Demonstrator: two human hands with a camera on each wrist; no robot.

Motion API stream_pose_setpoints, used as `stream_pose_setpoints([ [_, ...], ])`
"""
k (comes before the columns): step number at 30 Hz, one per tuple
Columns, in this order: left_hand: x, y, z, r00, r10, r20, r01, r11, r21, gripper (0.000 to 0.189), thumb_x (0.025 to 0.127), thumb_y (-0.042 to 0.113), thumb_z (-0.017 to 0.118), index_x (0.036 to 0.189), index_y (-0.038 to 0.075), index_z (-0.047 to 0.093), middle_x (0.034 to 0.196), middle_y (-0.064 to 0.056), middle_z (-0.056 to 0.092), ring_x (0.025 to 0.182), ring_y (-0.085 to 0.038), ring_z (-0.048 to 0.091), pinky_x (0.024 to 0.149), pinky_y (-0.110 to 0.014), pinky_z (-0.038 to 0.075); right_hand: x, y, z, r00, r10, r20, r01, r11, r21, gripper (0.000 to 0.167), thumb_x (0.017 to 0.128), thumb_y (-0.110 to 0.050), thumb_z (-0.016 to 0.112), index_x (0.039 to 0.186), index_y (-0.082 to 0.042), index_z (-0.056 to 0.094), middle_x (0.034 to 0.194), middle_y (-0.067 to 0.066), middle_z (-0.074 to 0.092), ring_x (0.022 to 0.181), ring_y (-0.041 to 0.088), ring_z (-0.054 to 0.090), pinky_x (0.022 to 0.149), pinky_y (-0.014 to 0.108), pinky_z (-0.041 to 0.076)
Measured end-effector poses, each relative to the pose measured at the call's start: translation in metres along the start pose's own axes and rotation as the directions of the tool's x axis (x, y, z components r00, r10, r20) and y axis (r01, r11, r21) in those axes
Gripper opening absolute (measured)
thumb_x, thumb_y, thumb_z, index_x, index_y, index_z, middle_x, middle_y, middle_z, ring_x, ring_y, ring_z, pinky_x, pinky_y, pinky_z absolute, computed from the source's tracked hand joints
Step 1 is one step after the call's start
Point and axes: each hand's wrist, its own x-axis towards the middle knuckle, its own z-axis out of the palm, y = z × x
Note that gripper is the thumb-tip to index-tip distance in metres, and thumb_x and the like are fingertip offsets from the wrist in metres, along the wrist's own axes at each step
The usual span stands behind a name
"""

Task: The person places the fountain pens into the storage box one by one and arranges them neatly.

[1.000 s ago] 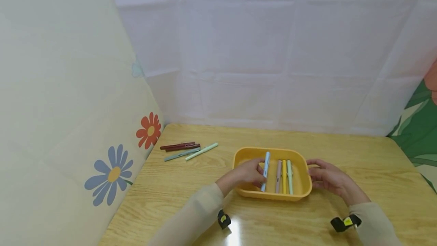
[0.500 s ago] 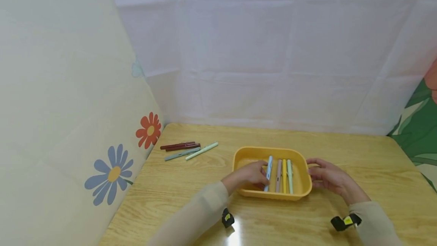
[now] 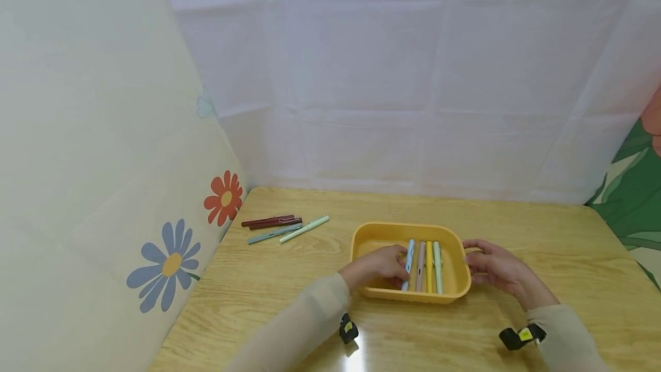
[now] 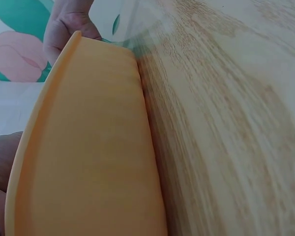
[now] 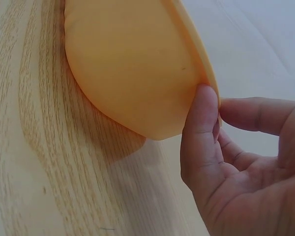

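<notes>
My left hand (image 3: 379, 263) reaches over the near-left side of the yellow tray (image 3: 397, 225) and holds a light blue pen (image 3: 409, 257) at its near half, low inside. Right of that pen lie a mauve pen (image 3: 420, 266), a yellow pen (image 3: 429, 268) and a pale green pen (image 3: 438, 267), roughly parallel. At the tray's right end, my right hand (image 3: 498, 271) pinches the rim; the right wrist view shows its thumb (image 5: 202, 110) against the outer wall. In the left wrist view the tray wall (image 4: 88, 137) hides most of the left hand's fingers.
On the table's far left lie two dark red pens (image 3: 271, 221), a grey-green pen (image 3: 275, 233) and another pale green pen (image 3: 304, 229). White cloth (image 3: 335, 102) hangs behind the table, and a flower-printed sheet (image 3: 119, 131) stands along its left side.
The left hand has moved a little right and brought the light blue pen down, close beside the mauve pen. The right hand and the tray stay in place.
</notes>
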Motion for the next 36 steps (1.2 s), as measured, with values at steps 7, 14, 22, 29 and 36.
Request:
stream_pose_setpoints([
  [7, 0.000, 0.002, 0.001, 1.000, 0.000, 0.008, 0.000, 1.000, -0.015, 0.065, 0.085, -0.010, 0.071, 0.144, -0.008, 0.043, 0.087, -0.010, 0.061, 0.064, -0.017, 0.061, 0.060, -0.028, 0.058, 0.000, -0.001, 0.001, 1.000, 0.002, -0.010, -0.002, 1.000, -0.009, 0.052, 0.101, -0.013, 0.059, 0.144, 0.003, 0.034, 0.100, 0.005, 0.067, 0.088, 0.017, 0.066, 0.077, 0.033, 0.061],
  [14, 0.002, 0.001, 0.007, 1.000, 0.024, 0.011, -0.024, 0.999, -0.025, 0.056, 0.084, -0.013, 0.070, 0.136, -0.006, 0.049, 0.079, -0.010, 0.061, 0.059, -0.015, 0.058, 0.054, -0.023, 0.053, 0.001, 0.000, 0.001, 1.000, -0.002, -0.011, 0.002, 1.000, -0.008, 0.052, 0.101, -0.012, 0.058, 0.144, 0.004, 0.034, 0.099, 0.004, 0.067, 0.087, 0.016, 0.065, 0.076, 0.033, 0.061],
  [22, 0.001, 0.002, 0.009, 0.999, 0.032, -0.004, -0.032, 0.997, 0.077, 0.064, 0.084, -0.007, 0.072, 0.142, -0.005, 0.047, 0.076, -0.006, 0.061, 0.058, -0.012, 0.058, 0.055, -0.022, 0.053, 0.001, 0.001, 0.001, 1.000, 0.003, -0.017, -0.003, 1.000, -0.007, 0.051, 0.101, -0.011, 0.057, 0.144, 0.004, 0.034, 0.098, 0.004, 0.067, 0.088, 0.017, 0.065, 0.076, 0.033, 0.061],
  [29, 0.002, 0.002, 0.010, 0.999, 0.020, -0.042, -0.013, 0.984, 0.176, 0.070, 0.082, -0.003, 0.076, 0.146, -0.001, 0.046, 0.082, -0.007, 0.063, 0.060, -0.013, 0.060, 0.057, -0.024, 0.055, 0.000, 0.000, 0.002, 0.999, 0.013, -0.030, -0.014, 1.000, -0.010, 0.051, 0.101, -0.011, 0.058, 0.143, 0.003, 0.035, 0.099, 0.004, 0.067, 0.088, 0.017, 0.065, 0.077, 0.033, 0.061],
  [36, 0.003, 0.003, 0.011, 0.997, -0.002, -0.071, 0.017, 0.978, 0.208, 0.074, 0.084, 0.001, 0.077, 0.150, 0.003, 0.043, 0.085, -0.007, 0.063, 0.062, -0.015, 0.063, 0.057, -0.026, 0.055, 0.001, 0.001, 0.003, 0.999, 0.021, -0.050, -0.022, 1.000, -0.016, 0.051, 0.100, -0.011, 0.059, 0.143, 0.003, 0.036, 0.100, 0.004, 0.066, 0.088, 0.017, 0.065, 0.076, 0.033, 0.061],
])
